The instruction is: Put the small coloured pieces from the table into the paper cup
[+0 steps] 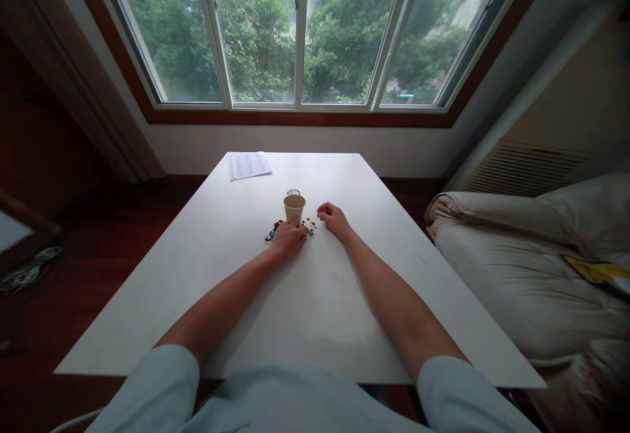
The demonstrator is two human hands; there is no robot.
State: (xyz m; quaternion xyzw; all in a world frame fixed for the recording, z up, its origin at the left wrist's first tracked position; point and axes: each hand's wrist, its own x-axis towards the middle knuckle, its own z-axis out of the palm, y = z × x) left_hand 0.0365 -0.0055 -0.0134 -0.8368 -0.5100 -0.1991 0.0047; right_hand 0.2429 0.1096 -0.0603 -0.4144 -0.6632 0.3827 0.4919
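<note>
A tan paper cup (294, 212) is standing upright near the middle of the table, mouth up. Small multicoloured bead-like pieces (272, 231) are lying loose around its near side, some to the left and some to the right. With so many outside the cup, the handling appears to be unfinished; whether any are sitting inside is too small to tell, so how much is done is staying unclear.

The left hand (290, 239) is resting low at the cup's near side, among the pieces, back upward and fingers partly bent; I cannot tell what, if anything, it is gripping. The right hand (335, 220) is hovering or resting just right of the pieces, fingers curled in and tips close together; a piece between them cannot be made out.

A thin dark loop (294, 190) is lying just beyond the cup. The white table (315, 328) is spreading out bare around this, with printed sheets (250, 165) lying at its far left corner. Beyond, a sliding window (298, 46) is showing green trees. A curtain (113, 105) is hanging at the left, over a dark reddish floor (93, 236), and a pale padded sofa (497, 275) is standing at the right.
</note>
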